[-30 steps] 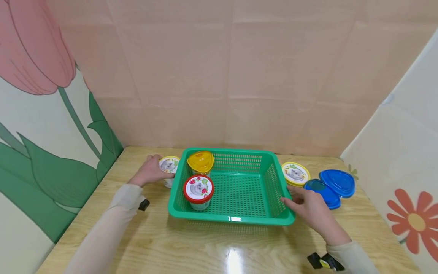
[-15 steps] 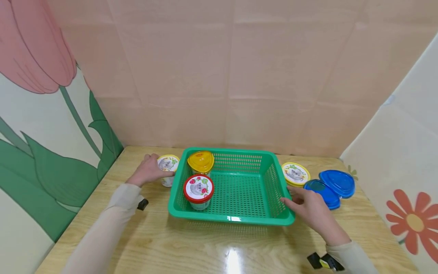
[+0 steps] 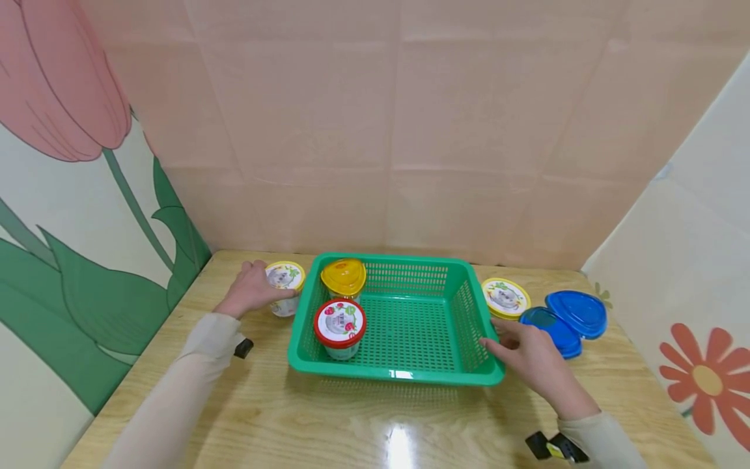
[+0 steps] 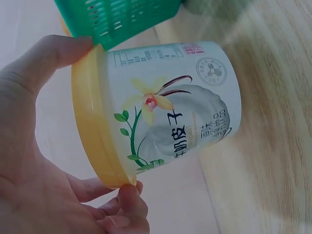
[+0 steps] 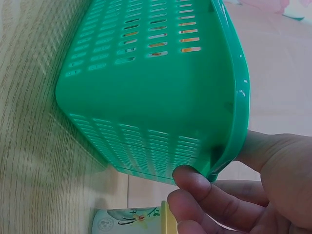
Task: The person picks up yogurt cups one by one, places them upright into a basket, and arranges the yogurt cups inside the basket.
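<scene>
My left hand (image 3: 252, 290) grips a white tub with a yellow lid (image 3: 285, 277), just left of the green plastic basket (image 3: 398, 376). In the left wrist view, thumb and fingertips pinch the yellow rim of this tub (image 4: 165, 107), whose side carries a vanilla flower print. My right hand (image 3: 530, 355) holds the basket's right rim, thumb over the top and fingers outside, as the right wrist view shows. Inside the basket, on its left side, stand a red-lidded tub (image 3: 340, 326) and a container with a yellow lid (image 3: 344, 277) behind it.
Right of the basket stands another yellow-lidded white tub (image 3: 506, 298), close to my right hand. Beside it are two blue lids, a farther one (image 3: 577, 314) and a nearer one (image 3: 551, 331). A pink-beige covered wall (image 3: 398, 163) rises behind the wooden table (image 3: 328, 423).
My left hand has shifted slightly left and back with the yellow-lidded tub, widening the gap to the basket. The right hand and the basket have stayed in place.
</scene>
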Motion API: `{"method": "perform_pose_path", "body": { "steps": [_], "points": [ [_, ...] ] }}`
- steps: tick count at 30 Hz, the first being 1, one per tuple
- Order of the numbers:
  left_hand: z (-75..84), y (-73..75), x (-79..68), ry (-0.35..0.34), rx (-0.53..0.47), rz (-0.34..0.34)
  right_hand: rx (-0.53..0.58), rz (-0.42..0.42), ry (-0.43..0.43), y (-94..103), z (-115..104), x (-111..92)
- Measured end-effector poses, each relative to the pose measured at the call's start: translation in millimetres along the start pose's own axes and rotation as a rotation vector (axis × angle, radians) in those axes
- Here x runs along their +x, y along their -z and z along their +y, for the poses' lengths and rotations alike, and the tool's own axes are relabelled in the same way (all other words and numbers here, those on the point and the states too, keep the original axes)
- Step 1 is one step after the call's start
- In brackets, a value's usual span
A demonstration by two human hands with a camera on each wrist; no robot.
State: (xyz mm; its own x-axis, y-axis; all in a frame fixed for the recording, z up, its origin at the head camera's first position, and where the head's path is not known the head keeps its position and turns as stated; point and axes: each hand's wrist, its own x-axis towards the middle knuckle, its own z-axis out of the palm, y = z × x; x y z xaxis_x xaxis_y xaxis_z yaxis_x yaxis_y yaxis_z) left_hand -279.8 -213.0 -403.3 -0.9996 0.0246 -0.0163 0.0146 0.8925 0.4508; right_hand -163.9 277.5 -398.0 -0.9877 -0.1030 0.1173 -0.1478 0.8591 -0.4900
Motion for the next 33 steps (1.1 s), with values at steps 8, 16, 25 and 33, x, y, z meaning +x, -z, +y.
{"method": "perform_pose_path", "body": {
  "steps": [8,16,25,33],
  "points": [
    [-0.6,6.7,0.3,0.013,-0.028,0.029,0.002,-0.001,0.004,0.3,0.9,1.1],
    [-2.3,11.7,1.7,0.016,-0.066,0.056,0.000,-0.002,0.003,-1.5,2.0,0.4],
    [1.5,19.7,0.4,0.006,-0.110,0.076,-0.003,-0.001,-0.001,-0.3,0.5,0.2],
    [7.6,27.1,-4.8,0.001,-0.119,0.090,0.001,0.002,0.006,-1.2,1.9,0.4]
  ]
}}
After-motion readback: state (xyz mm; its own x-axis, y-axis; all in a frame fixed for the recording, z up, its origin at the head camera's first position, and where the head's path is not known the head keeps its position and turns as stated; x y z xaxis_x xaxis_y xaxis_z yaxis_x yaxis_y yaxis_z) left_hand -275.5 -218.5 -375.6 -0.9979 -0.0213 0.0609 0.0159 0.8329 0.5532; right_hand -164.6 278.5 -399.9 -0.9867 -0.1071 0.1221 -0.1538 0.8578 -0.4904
